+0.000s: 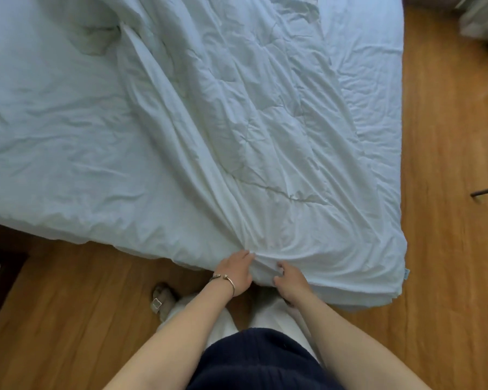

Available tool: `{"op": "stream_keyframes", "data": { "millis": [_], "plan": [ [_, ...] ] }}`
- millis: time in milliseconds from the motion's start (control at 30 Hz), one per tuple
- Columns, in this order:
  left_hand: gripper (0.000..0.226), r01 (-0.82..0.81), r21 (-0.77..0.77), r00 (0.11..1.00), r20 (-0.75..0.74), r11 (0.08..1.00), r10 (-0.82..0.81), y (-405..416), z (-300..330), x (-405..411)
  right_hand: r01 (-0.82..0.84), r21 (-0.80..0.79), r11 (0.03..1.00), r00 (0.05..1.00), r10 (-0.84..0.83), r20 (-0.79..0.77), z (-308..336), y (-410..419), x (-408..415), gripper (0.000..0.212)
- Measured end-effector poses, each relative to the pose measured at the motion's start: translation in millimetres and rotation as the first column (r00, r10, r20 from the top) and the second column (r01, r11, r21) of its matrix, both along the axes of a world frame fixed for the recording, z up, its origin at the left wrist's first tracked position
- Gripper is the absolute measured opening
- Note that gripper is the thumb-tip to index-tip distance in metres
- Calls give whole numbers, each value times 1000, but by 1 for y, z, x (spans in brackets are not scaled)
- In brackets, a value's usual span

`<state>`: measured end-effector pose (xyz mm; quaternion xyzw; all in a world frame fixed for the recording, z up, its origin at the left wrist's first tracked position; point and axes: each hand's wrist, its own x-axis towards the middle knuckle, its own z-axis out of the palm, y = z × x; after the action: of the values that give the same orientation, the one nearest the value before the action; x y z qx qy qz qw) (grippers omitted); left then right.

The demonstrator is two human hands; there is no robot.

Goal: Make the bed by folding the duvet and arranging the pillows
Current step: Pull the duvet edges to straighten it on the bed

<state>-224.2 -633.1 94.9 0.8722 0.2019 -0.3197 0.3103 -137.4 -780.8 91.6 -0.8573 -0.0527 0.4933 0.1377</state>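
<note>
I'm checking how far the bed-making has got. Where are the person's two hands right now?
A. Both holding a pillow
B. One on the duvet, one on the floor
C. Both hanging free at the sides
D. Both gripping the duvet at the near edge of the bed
D: the left hand and right hand sit close together, fingers bunching the white duvet fabric at the bed's near edge; no pillow shows in view.

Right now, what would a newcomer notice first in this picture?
Two hands, left hand and right hand, pinch the edge of a crumpled white duvet at the bed's near side. It lies diagonally across the pale sheet, above a wooden floor.
</note>
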Motion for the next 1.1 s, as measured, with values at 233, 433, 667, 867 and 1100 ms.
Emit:
{"op": "stream_keyframes", "data": {
  "millis": [233, 433, 667, 867, 1100],
  "plan": [
    [57, -156, -62, 987, -55, 986, 153, 156, 19, -87, 16, 34, 999, 1000, -16, 11, 15, 154, -102, 55],
    [54, -288, 6, 957, 19, 958, 288, 289, 35, -119, -112, 114, 987, 990, 100, 102, 40, 297, -122, 55],
    [43, 208, 241, 968, -191, 948, -163, 414, 31, -114, -162, 83, 983, 985, 157, 69, 28, 420, -84, 52],
    [61, 71, 244, 967, -254, 967, -7, 548, 40, -92, -183, 109, 977, 982, 187, -35, 21, 569, -22, 28],
    [58, -106, 272, 987, -89, 957, 134, 675, 62, -5, -307, 179, 935, 922, 245, 301, 57, 688, 37, 52]
  ]
}}
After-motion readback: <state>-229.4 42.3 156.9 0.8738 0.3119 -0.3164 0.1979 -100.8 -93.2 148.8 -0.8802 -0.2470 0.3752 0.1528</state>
